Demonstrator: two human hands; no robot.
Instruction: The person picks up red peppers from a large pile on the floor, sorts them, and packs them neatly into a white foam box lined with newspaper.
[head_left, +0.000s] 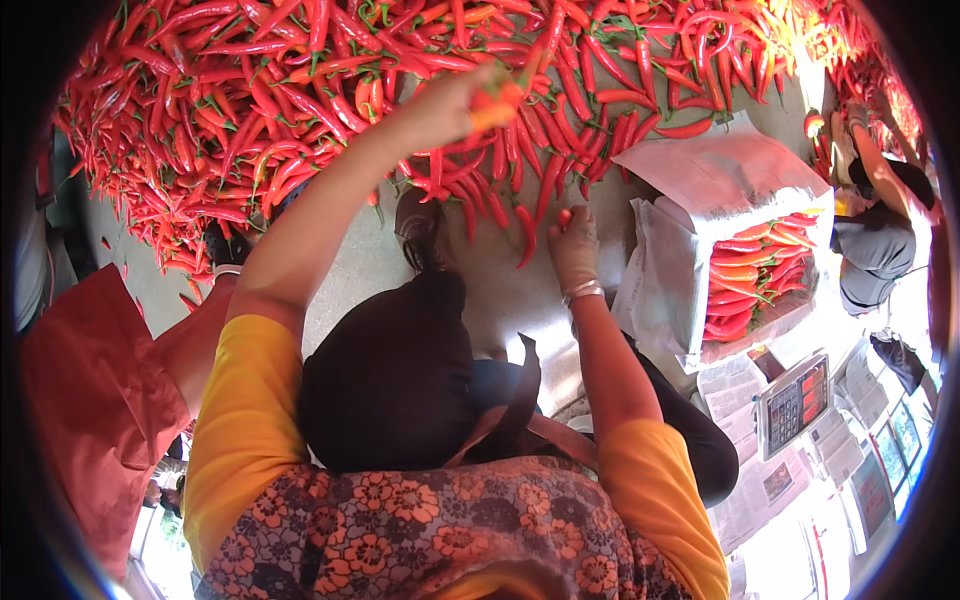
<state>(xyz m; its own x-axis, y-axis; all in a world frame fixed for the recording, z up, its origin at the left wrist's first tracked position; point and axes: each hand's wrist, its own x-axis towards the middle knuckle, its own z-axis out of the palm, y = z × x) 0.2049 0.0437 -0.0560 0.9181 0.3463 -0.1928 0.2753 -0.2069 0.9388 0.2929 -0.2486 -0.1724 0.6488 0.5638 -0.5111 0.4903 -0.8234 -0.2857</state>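
My left hand (472, 105), blurred, reaches over the large heap of red chili peppers (315, 112) and is closed around some red and orange chilies (499, 101). My right hand (574, 240), with bracelets at its wrist, is held low over the concrete floor, right of the loose chilies at the heap's near edge. Its fingers are curled, and a bit of red shows between them, apparently a chili (565, 217). To its right stands a paper-lined box (675, 262), its flap folded back, with chilies (750, 274) laid inside.
A digital scale (793, 405) with a lit display lies beyond the box, near newspaper sheets (780, 480). Another person (877, 232) works at the far right. Someone in red clothing (105, 405) is close on my left. My black-clad knee (390, 367) rises below my left forearm.
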